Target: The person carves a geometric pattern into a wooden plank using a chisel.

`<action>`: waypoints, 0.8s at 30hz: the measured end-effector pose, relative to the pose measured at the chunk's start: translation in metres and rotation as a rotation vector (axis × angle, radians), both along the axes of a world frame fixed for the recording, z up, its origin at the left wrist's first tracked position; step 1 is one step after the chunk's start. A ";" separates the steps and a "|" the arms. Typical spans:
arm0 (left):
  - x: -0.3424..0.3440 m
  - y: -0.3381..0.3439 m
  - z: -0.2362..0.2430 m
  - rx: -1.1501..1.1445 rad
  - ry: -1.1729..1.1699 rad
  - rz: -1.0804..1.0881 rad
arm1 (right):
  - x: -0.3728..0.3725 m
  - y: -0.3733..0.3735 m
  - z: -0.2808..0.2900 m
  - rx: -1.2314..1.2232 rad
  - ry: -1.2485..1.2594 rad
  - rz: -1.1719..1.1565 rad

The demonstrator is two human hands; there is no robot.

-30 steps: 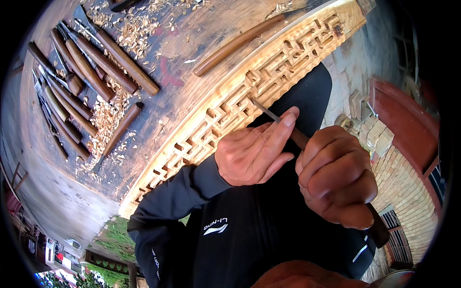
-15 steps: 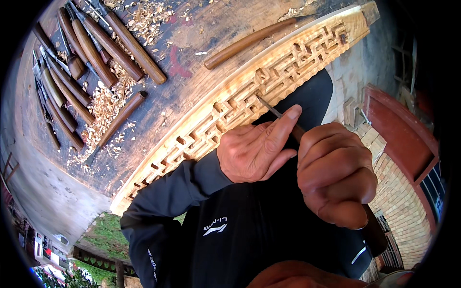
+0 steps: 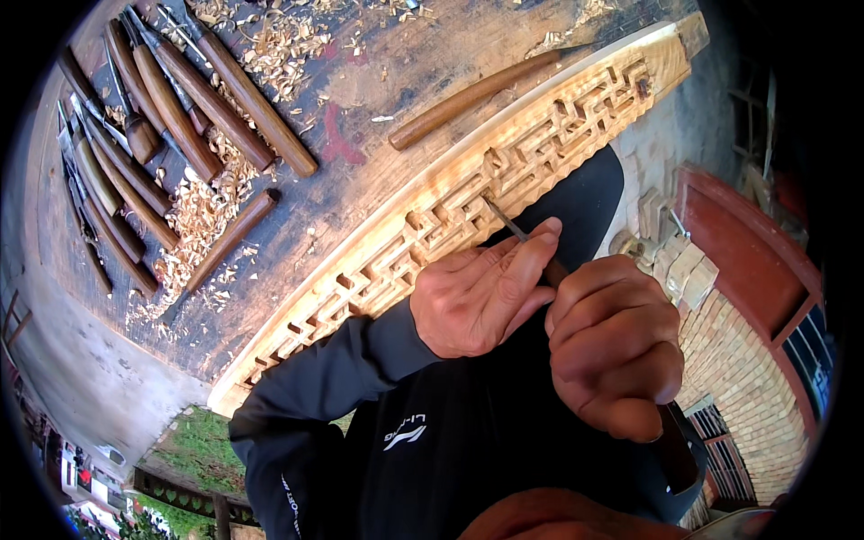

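Both hands (image 3: 616, 346) hold one chisel (image 3: 558, 272), right tightly curled.

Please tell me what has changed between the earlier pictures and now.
The right hand has shifted slightly left, swinging the rear end of the chisel leftward. Nothing was grasped or released. The left hand stays at the shaft, the tip at the carved panel; the loose tools lie unchanged.

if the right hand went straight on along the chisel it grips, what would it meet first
Most likely the left hand, which lies against the chisel just ahead of the right hand; the carved board lies beyond. The exact gap between the hands is hard to judge.
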State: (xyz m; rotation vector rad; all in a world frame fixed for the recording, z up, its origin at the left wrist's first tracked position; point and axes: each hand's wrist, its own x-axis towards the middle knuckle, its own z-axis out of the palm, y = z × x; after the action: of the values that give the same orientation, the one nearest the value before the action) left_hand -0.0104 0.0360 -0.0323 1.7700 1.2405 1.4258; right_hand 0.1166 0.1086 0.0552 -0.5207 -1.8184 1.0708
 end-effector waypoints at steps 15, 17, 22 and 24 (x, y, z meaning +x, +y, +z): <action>0.000 0.008 0.008 -0.114 -0.011 0.051 | -0.011 -0.011 -0.011 -0.004 0.162 0.019; 0.001 0.009 0.007 -0.110 -0.018 0.045 | -0.009 -0.011 -0.009 0.001 0.144 -0.004; -0.008 0.018 0.010 -0.147 -0.018 -0.006 | -0.010 0.000 -0.008 -0.054 0.167 0.052; -0.001 0.015 0.000 -0.084 -0.053 0.014 | -0.009 -0.004 -0.006 -0.043 0.180 0.028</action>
State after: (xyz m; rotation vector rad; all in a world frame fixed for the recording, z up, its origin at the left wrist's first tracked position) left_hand -0.0115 0.0515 -0.0319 1.6606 1.2681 1.3987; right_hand 0.1072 0.1050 0.0489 -0.4114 -1.6521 1.1405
